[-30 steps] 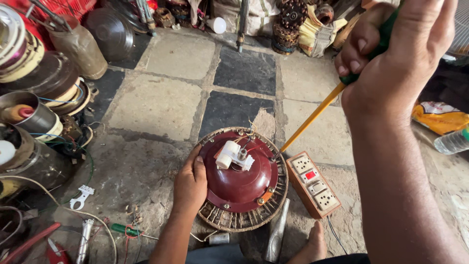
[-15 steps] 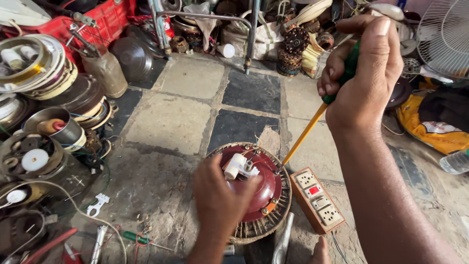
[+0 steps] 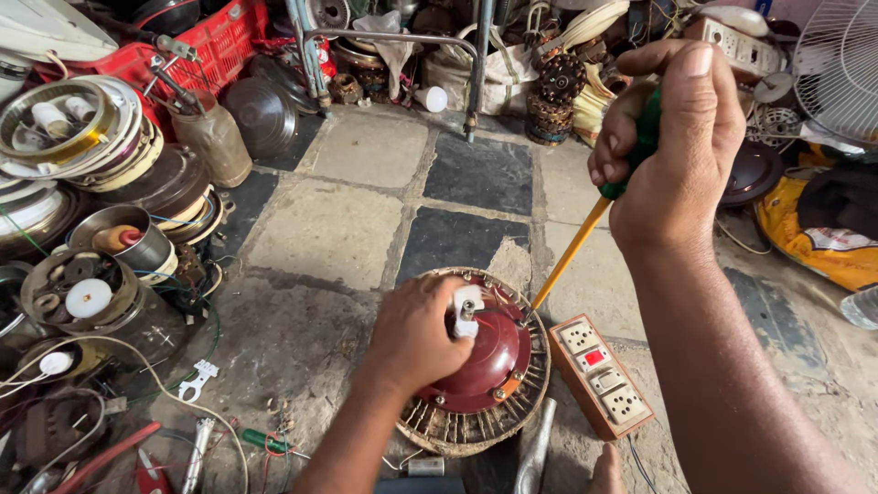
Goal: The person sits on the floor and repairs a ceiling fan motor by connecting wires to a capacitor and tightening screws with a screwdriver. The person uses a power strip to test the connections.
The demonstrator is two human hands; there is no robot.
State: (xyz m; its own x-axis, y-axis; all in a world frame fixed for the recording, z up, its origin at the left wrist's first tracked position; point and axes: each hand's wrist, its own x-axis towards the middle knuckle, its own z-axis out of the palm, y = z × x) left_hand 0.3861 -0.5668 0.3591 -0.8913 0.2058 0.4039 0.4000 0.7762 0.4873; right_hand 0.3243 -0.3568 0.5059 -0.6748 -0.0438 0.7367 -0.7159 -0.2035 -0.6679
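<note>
A round fan motor point(image 3: 485, 384) with a dark red cover and a white terminal block on top sits on the stone floor. My left hand point(image 3: 412, 334) lies over its left side, fingers pressed on the red cover beside the white block. My right hand point(image 3: 672, 151) is raised above and to the right, closed around the green handle of a screwdriver point(image 3: 576, 247). Its yellow shaft slopes down to the left, and the tip meets the motor's upper right rim.
A wooden socket board point(image 3: 604, 375) lies right of the motor. Stacked motor parts and coils point(image 3: 101, 220) crowd the left, a red crate point(image 3: 197, 55) and metal frame stand behind, and a fan guard point(image 3: 841, 64) is at the top right. Loose tools point(image 3: 197, 439) lie at the bottom left.
My left hand slid from the motor's left edge up onto the red cover. The right hand with the screwdriver came lower, and the view shifted.
</note>
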